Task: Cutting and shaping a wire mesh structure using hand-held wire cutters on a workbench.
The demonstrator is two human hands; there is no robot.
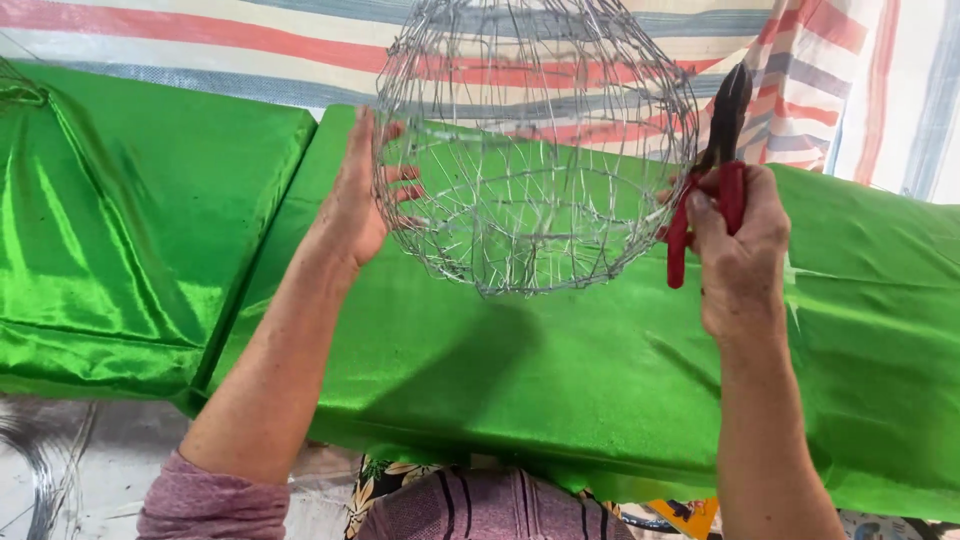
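Wire frame (530,150) held up between my hands, above green cloth (560,400). My left hand (358,195) flat against frame's left flank, fingers spread onto wires, steadying, not clamped. My right hand (742,250) fisted around red-handled pliers (715,150), dark nose pointing up, touching frame's right rim. Frame lies left of pliers, right of left palm; both hands equally near. Frame: rounded silver cage, thin crossing wires, open mesh, narrower ring at bottom, top out of view.

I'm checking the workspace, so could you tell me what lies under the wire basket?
Under the wire basket lies green satin cloth carrying the basket's shadow. Whatever the cloth covers is hidden.
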